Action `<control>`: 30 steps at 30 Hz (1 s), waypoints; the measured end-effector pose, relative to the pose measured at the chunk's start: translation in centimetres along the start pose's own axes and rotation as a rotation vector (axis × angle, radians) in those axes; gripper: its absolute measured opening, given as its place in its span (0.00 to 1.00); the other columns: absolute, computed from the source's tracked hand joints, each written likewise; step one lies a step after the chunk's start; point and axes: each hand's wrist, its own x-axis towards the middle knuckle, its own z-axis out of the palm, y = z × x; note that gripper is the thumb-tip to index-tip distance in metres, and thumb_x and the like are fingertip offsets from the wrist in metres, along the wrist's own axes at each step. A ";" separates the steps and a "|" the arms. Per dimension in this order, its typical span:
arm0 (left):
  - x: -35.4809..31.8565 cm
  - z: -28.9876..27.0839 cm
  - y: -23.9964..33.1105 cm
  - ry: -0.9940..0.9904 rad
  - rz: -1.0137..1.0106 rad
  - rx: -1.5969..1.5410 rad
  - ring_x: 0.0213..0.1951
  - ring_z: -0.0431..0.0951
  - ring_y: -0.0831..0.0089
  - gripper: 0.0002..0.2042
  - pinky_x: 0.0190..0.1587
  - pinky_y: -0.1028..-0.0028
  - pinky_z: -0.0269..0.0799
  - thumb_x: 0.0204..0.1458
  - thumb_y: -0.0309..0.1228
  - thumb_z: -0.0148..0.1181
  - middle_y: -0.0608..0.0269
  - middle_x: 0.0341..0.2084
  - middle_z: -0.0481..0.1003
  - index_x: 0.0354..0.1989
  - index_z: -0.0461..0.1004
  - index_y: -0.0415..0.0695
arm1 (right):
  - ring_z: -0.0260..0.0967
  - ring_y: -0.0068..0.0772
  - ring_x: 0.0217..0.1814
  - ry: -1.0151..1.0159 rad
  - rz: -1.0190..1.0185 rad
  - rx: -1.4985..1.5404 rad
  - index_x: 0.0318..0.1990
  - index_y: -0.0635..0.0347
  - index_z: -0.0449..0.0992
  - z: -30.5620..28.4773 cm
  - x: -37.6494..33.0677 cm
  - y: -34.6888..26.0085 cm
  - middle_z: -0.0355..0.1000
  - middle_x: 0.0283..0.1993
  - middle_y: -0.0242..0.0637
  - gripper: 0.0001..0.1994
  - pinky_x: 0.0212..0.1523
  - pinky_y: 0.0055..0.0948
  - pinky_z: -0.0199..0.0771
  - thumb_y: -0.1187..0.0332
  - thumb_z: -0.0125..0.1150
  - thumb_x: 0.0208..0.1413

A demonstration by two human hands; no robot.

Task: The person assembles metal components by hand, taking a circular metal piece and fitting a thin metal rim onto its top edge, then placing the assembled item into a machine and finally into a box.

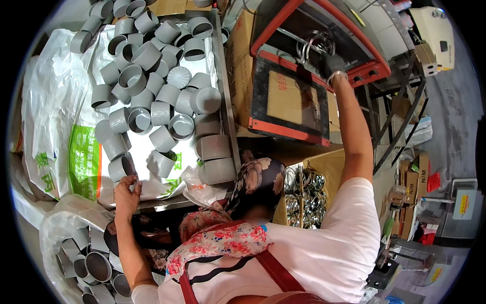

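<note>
My right hand (334,67), in a dark glove, reaches into the front of a red toaster oven (372,76) whose glass door (293,99) hangs open. Its fingers close around a bunch of shiny metal rings (318,46) at the oven's mouth; the fingertips are partly hidden in shadow. Bare, my left hand (126,195) is at the near edge of a metal-rimmed table (230,101). Its thumb and fingers are apart, with the fingertips close to a grey ribbed cup (119,168) lying on its side. Many similar cups lie jumbled on the table over white plastic sheeting (55,111).
A plastic bag (55,218) full of grey cups stands at lower left. Below the oven, a cardboard box (331,167) holds many shiny metal rings (306,197). A black metal frame (400,126) stands right of the oven, with cardboard boxes (415,182) beyond it.
</note>
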 end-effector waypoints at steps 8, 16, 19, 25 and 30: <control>1.0 0.2 1.3 -0.057 0.040 0.047 0.34 0.73 0.57 0.08 0.39 0.69 0.67 0.43 0.24 0.57 0.50 0.30 0.73 0.32 0.71 0.33 | 0.64 0.45 0.47 -0.086 0.163 0.076 0.41 0.55 0.72 0.6 12.4 -1.3 0.67 0.43 0.50 0.19 0.43 0.39 0.65 0.54 0.45 0.49; 1.2 0.6 2.1 -0.055 0.017 -0.010 0.34 0.73 0.58 0.08 0.39 0.69 0.67 0.43 0.23 0.57 0.49 0.29 0.72 0.32 0.70 0.33 | 0.67 0.39 0.41 0.105 0.062 -0.106 0.40 0.56 0.74 -2.0 7.8 0.1 0.69 0.42 0.45 0.15 0.41 0.34 0.67 0.60 0.51 0.46; 1.4 0.8 3.3 -0.061 0.047 -0.022 0.34 0.73 0.58 0.08 0.39 0.70 0.67 0.43 0.22 0.56 0.48 0.29 0.72 0.32 0.70 0.33 | 0.64 0.49 0.45 0.136 0.210 0.024 0.41 0.56 0.73 -2.5 6.3 3.3 0.69 0.42 0.50 0.21 0.44 0.40 0.65 0.51 0.44 0.49; 1.2 1.2 0.5 -0.022 0.000 -0.012 0.35 0.73 0.56 0.10 0.39 0.68 0.67 0.42 0.24 0.57 0.48 0.30 0.72 0.33 0.70 0.33 | 0.61 0.51 0.52 -0.051 0.130 0.060 0.40 0.57 0.74 -1.6 6.6 1.6 0.66 0.47 0.51 0.28 0.51 0.41 0.60 0.42 0.45 0.45; 2.4 -0.6 -0.4 0.018 -0.035 -0.036 0.35 0.73 0.56 0.12 0.38 0.66 0.67 0.42 0.29 0.56 0.48 0.31 0.73 0.34 0.71 0.36 | 0.64 0.49 0.48 -0.222 -0.159 0.139 0.40 0.60 0.74 6.0 11.6 8.1 0.68 0.45 0.50 0.24 0.49 0.39 0.61 0.48 0.48 0.47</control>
